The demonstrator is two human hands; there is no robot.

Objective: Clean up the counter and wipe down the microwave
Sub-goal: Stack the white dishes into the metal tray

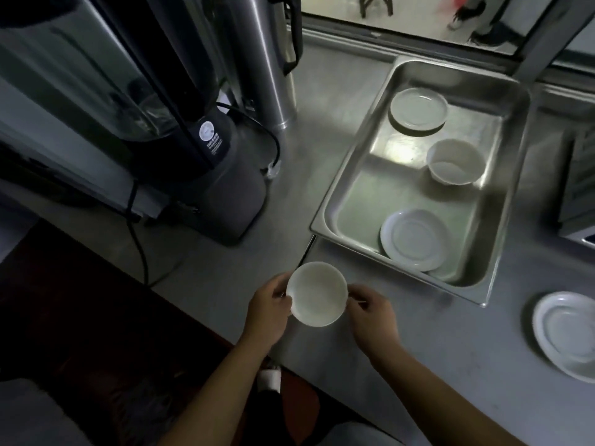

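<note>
**Small bowl held over the near edge, pan next**

I hold the small round white bowl [317, 293] between both hands — my left hand [269, 309] grips its left rim, my right hand [370, 312] pinches the right rim — just above the grey steel table [418, 349] near its front edge. Two hands keep it level. The rectangular stainless-steel pan [341, 188] just beyond already gathers two white saucers and a bowl, so I judge it goes there; another white plate [566, 333] waits at the right edge.

3 saucers [419, 107], 2 bowls [317, 293], 1 tray [341, 175].
</note>
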